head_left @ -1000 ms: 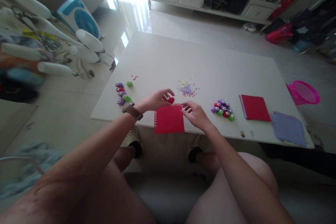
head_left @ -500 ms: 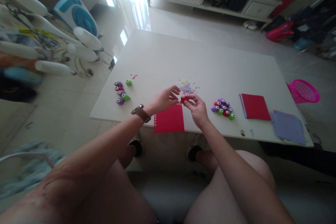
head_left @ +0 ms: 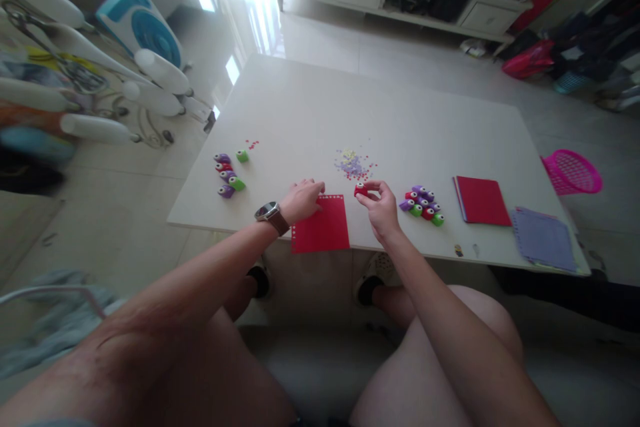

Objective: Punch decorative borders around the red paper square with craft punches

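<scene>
While the left hand [head_left: 304,200] is covering a corner of the red sheet [head_left: 324,230], fingers loosely parted, the right hand [head_left: 383,208] is gripping a red punch [head_left: 359,191].

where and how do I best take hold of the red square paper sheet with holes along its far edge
Probably pinch the red square paper sheet at the middle of its near edge, from the near side, one contact above and one beneath. That edge juts slightly past the white table, so its underside looks reachable; the left grip covers the far left corner.
</scene>
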Demonstrator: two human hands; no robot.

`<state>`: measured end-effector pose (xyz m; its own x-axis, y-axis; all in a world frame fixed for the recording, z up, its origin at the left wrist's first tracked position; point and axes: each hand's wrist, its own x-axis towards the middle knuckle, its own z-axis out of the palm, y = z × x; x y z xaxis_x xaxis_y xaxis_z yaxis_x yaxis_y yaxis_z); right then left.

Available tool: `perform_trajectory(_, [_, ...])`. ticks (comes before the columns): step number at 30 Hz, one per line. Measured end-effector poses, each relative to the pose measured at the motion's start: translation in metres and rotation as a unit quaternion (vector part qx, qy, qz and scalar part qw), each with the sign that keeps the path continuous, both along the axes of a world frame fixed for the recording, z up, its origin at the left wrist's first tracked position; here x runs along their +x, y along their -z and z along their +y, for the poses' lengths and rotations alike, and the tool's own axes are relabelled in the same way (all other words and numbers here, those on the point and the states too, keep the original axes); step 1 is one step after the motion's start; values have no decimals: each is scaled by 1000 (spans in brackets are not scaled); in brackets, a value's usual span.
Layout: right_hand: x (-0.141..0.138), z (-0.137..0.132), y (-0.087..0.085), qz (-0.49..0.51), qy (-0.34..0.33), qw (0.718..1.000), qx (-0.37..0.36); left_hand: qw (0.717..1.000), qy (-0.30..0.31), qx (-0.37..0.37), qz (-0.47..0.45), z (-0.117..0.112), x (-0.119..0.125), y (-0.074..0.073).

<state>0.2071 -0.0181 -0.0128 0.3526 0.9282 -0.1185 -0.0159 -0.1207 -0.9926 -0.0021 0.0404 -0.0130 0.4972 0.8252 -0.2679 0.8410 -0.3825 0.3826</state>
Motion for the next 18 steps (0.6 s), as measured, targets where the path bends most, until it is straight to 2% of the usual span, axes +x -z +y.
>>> perform_trajectory(9, [2, 5, -2, 1, -5, 1000, -9, 997, -14, -77, -25, 8, -2, 6])
perform_trajectory(13, [5, 5, 2, -20, -25, 999, -17, 997, 0, -68, -24, 10, -3, 9])
perform_trajectory(18, [5, 4, 3, -30, -34, 999, -19, 998, 7, -61, -14, 5, -3, 4])
